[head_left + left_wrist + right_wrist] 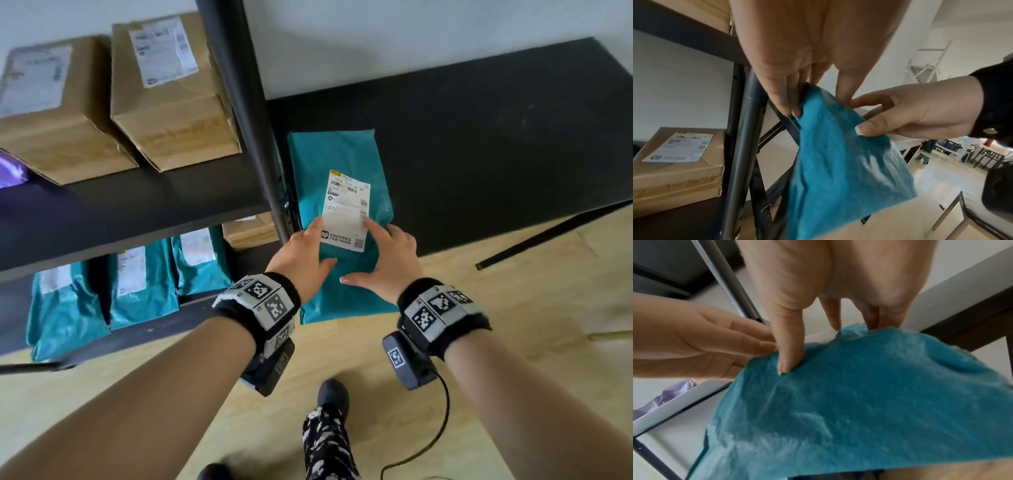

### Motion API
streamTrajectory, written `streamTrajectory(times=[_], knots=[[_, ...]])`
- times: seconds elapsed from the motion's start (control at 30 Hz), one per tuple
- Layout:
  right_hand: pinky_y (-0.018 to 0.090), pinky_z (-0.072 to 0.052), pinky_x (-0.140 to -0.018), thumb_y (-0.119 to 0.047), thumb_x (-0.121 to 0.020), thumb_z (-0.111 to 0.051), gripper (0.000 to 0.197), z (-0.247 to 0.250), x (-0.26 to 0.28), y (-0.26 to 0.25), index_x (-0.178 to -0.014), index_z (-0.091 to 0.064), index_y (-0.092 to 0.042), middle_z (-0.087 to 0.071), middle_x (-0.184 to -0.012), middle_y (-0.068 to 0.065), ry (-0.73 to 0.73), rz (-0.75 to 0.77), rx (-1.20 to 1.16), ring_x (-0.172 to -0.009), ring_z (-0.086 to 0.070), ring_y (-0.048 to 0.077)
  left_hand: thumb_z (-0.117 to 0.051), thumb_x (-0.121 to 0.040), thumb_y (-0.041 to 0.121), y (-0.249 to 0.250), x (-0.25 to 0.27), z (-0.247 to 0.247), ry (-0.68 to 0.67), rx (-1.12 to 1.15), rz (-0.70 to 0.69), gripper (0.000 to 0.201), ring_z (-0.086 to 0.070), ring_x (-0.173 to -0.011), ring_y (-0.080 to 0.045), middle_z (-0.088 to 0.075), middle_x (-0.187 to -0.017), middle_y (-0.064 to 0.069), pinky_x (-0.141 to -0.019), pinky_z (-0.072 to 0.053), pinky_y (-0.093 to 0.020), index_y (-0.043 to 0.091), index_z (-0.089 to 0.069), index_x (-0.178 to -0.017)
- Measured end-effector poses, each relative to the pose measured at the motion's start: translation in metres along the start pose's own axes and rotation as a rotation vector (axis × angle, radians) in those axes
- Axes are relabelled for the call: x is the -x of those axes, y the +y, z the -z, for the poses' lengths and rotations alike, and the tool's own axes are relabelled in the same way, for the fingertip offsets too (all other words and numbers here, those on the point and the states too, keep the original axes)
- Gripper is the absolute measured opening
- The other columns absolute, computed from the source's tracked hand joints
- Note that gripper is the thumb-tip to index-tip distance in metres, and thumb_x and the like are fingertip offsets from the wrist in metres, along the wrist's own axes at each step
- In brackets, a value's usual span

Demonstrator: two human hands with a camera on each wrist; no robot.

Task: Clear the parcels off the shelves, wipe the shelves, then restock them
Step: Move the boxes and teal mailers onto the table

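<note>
A teal plastic parcel [342, 154] with a white shipping label [347, 202] is held in both hands just right of the black shelf post [250, 113]. Its far end lies over the black table [479, 137]; I cannot tell whether it touches. My left hand [308, 250] pinches the parcel's left side, thumb on the near face and fingers behind. My right hand [373, 257] pinches the right side the same way. The left wrist view shows my left hand [820, 105] gripping the parcel [838, 162]. In the right wrist view my right hand [818, 347] pinches the parcel [859, 402].
Two cardboard boxes [171, 102] [58, 113] stand on the upper shelf, with a purple bag [10, 171] at the far left. Several teal parcels [140, 284] and a small box [250, 233] sit on the lower shelf. My leg [329, 428] and a cable [435, 431] are over the wooden floor.
</note>
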State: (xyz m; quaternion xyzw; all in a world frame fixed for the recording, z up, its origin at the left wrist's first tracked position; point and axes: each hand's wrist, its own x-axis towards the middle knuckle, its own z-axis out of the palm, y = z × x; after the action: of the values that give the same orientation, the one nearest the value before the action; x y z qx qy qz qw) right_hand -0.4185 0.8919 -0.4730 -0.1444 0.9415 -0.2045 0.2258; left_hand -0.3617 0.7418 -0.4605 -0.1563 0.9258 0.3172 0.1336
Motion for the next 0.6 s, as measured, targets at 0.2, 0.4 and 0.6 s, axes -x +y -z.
streamTrajectory(times=[0.2,0.4,0.6], knots=[[0.032,-0.025,-0.108,-0.041,-0.065,-0.081,0.095,-0.016,0.014,0.004,-0.143,-0.029,-0.030,-0.036,-0.139,0.011,0.099,0.012,-0.093,-0.130,-0.028,0.027,-0.054,-0.091,0.022,0.004,0.017,-0.006,0.089,0.071,0.014,0.045,-0.057,-0.109,-0.024,-0.057,-0.124,-0.006,-0.092,-0.047,-0.035,0.016,-0.040,-0.134],[0.031,-0.033,-0.106,-0.027,-0.060,-0.087,0.103,-0.024,0.051,0.000,-0.143,-0.025,-0.029,-0.033,-0.132,0.006,0.110,-0.038,-0.322,-0.126,-0.033,0.023,-0.060,-0.088,0.026,-0.010,0.047,-0.011,0.110,0.118,0.020,0.043,-0.054,-0.091,-0.021,-0.045,-0.128,-0.011,-0.080,-0.041,-0.023,0.017,-0.045,-0.128],[0.021,-0.033,-0.092,-0.030,-0.061,-0.086,0.101,-0.047,0.106,-0.020,-0.143,-0.027,-0.027,-0.030,-0.136,0.007,0.096,-0.104,-0.342,-0.118,-0.041,0.019,-0.064,-0.084,0.023,-0.039,0.096,-0.012,0.077,0.126,-0.074,0.043,-0.051,-0.103,-0.014,-0.048,-0.128,-0.005,-0.085,-0.037,-0.017,0.019,-0.049,-0.124]])
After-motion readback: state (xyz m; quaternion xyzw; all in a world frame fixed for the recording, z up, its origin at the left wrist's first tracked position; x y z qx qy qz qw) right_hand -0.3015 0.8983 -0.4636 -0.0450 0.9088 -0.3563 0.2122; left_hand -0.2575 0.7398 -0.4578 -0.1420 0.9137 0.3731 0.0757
